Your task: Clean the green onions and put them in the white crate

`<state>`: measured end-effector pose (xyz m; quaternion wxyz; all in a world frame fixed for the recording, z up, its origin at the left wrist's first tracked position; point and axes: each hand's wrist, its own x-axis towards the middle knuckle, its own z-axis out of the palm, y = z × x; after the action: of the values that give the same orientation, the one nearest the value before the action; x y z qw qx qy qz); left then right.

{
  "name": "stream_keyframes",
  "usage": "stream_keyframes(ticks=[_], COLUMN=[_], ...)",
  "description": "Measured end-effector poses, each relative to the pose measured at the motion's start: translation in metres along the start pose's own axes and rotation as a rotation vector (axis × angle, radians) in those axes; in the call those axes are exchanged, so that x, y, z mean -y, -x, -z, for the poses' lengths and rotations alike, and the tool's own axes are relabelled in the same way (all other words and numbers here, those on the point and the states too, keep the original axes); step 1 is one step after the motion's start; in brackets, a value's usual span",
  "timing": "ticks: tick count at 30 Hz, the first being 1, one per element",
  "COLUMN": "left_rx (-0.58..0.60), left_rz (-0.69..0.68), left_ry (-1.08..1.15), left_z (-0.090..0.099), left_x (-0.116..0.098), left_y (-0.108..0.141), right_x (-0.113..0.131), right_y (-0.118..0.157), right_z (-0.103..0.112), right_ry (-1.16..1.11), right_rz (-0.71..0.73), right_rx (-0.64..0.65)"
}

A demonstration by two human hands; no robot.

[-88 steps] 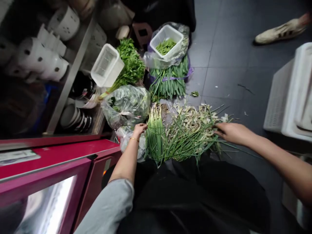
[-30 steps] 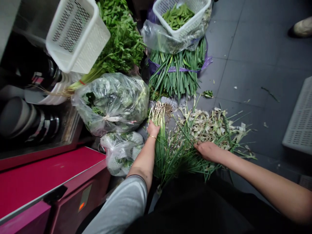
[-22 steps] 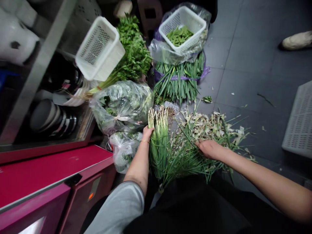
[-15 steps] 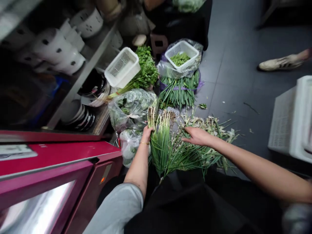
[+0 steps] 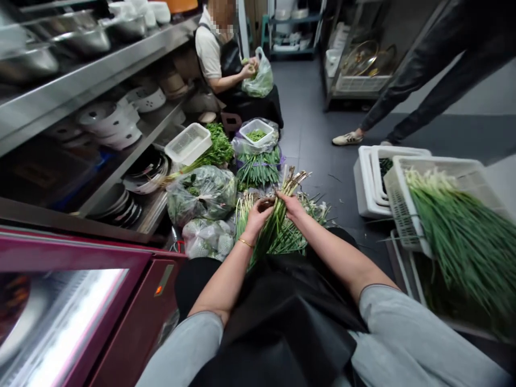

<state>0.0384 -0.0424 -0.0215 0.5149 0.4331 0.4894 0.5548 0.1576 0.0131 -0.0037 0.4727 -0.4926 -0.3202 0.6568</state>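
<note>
A bunch of scallions (image 5: 291, 181) slants upward in front of me, its brown root ends pointing up and away, its green leaves hanging toward my lap. My right hand (image 5: 293, 208) is closed around the bunch below the roots. At the bunch's left side, my left hand (image 5: 257, 219) has its fingers curled against the stalks; its fingertips are partly shaded. Behind my left hand lie paler scallions (image 5: 243, 209) with white stems. Loose scallions and trimmings (image 5: 318, 209) are heaped on the floor beyond my right hand.
Bagged vegetables (image 5: 201, 196) lie left, near a white basket (image 5: 188, 144). Tied greens (image 5: 258, 169) sit ahead beneath a small basket (image 5: 256, 133). At right, a crate (image 5: 411, 215) holds scallions. A seated person (image 5: 212, 59) handles a bag; another person's legs (image 5: 419, 91) stand right.
The view has tilted up. My right hand has come from the heap to grip a bunch of scallions, held up before me. My left hand has moved right, from the pale scallions to this bunch.
</note>
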Motion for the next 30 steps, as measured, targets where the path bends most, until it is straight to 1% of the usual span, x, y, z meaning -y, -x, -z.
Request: stream_keyframes(ticks=[2,5,6,8,9,11,13,15,17,18,19,21,23,25,26,28,30], left_rx=[-0.045,-0.067,-0.062,-0.042,-0.044,-0.085,-0.147,-0.190,-0.215,-0.218,-0.211,-0.170,-0.117,-0.055,-0.026,-0.016,-0.002], left_rz=[-0.059,-0.156,-0.162,-0.118,-0.079,0.001,0.073,0.134,0.173,0.177,0.174,0.147,0.141,0.133,0.128,0.087,0.034], left_ry=[-0.059,-0.185,-0.214,-0.240,-0.231,-0.162,-0.029,0.100,0.178,0.194,0.201,0.203,0.200,0.148,0.095,-0.035,-0.149], left_z=[-0.005,-0.012,-0.013,-0.010,-0.005,0.012,0.035,0.057,0.069,0.070,0.068,0.055,0.039,0.030,0.027,0.025,0.024], left_x=[-0.012,-0.027,-0.031,-0.040,-0.045,-0.057,-0.071,-0.083,-0.090,-0.091,-0.090,-0.082,-0.069,-0.052,-0.044,-0.031,-0.022], left_y=[0.003,0.002,0.002,-0.001,-0.003,-0.009,-0.016,-0.024,-0.030,-0.033,-0.035,-0.037,-0.038,-0.042,-0.045,-0.053,-0.059], right_x=[0.012,0.019,0.020,0.022,0.024,0.030,0.036,0.039,0.038,0.037,0.034,0.026,0.013,-0.002,-0.008,-0.018,-0.020], right_y=[0.007,0.015,0.017,0.020,0.020,0.019,0.014,0.007,0.002,0.002,0.003,0.008,0.010,0.003,-0.002,-0.013,-0.019], right_z=[0.006,0.001,-0.003,-0.006,-0.005,0.001,0.010,0.015,0.015,0.012,0.009,0.001,-0.006,-0.007,-0.006,-0.002,0.000], right_ry=[-0.034,-0.069,-0.078,-0.085,-0.086,-0.089,-0.080,-0.021,0.070,0.115,0.152,0.230,0.297,0.346,0.362,0.408,0.452], right_rz=[0.034,0.095,0.113,0.130,0.126,0.107,0.111,0.138,0.148,0.142,0.135,0.138,0.179,0.191,0.178,0.180,0.216], right_rx=[0.002,-0.002,-0.001,0.023,0.057,0.148,0.212,0.228,0.252,0.279,0.310,0.367,0.382,0.382,0.398,0.420,0.400])
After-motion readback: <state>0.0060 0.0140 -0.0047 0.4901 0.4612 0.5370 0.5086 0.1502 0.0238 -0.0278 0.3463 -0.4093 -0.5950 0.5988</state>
